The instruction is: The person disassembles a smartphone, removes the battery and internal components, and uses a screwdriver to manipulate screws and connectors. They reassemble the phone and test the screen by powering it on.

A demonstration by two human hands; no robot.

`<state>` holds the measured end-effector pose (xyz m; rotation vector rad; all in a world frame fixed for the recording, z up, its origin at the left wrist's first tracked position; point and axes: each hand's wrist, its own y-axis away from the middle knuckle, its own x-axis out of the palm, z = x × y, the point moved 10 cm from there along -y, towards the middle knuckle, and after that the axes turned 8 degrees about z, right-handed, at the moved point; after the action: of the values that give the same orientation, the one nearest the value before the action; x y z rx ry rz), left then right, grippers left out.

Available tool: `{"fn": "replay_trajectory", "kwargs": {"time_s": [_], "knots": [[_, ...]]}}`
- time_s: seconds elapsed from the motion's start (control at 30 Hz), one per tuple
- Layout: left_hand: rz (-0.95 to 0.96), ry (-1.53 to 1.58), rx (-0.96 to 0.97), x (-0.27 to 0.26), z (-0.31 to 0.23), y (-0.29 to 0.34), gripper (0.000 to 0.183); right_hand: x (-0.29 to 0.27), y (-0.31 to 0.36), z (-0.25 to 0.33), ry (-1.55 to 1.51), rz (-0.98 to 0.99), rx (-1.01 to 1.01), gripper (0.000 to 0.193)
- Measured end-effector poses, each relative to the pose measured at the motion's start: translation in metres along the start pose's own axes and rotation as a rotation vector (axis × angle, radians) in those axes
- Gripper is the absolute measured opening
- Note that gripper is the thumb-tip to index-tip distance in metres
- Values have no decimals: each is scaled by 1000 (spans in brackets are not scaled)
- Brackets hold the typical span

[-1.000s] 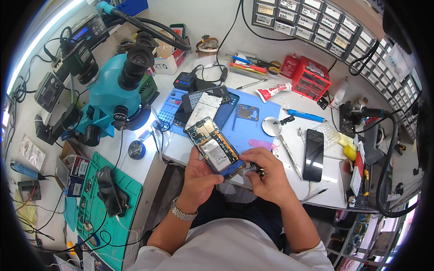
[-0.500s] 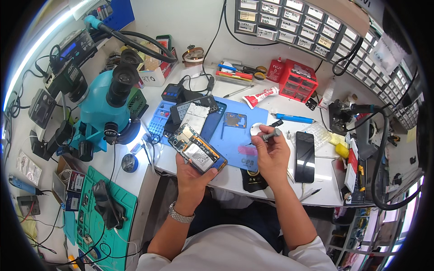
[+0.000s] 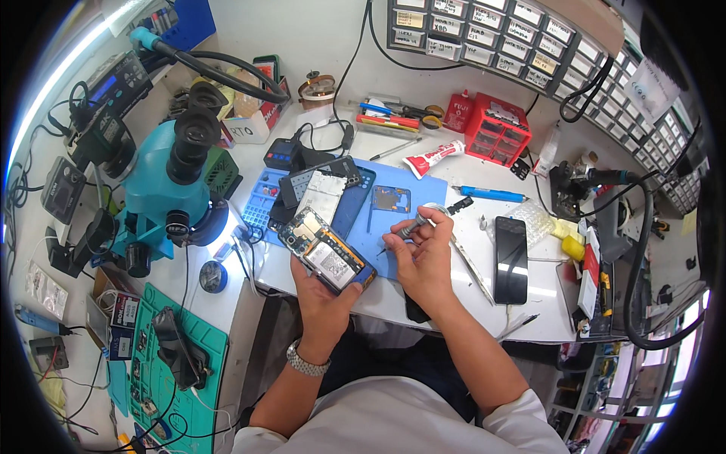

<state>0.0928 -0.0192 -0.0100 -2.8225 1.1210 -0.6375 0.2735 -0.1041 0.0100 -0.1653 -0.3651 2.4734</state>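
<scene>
Black-edged phone (image 3: pixel 324 250), opened: pale battery (image 3: pixel 329 262) bared, orange strip (image 3: pixel 345 247) alongside.

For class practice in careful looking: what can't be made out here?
In the head view:
Underside of the phone: faces away, over the left hand.
Part of the grey tool: behind the right hand.
Tool's tip: too small.
Top of the drawer cabinet: cut off by the upper edge.

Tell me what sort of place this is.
Most likely an electronics or phone repair workshop: the left hand holds an opened phone with exposed inner parts, a teal binocular microscope stands on the left, and a grey rack of small labelled drawers spans the upper right.
</scene>
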Motion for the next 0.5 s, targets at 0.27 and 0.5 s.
{"fn": "replay_trajectory", "kwargs": {"time_s": [0.27, 0.5], "knots": [[-30, 35, -60, -3, 0, -3, 108, -7, 9, 2, -145, -65, 18, 66], [-89, 166, -103, -8, 4, -4, 105, 6, 31, 4, -350, -14, -11, 66]]}}
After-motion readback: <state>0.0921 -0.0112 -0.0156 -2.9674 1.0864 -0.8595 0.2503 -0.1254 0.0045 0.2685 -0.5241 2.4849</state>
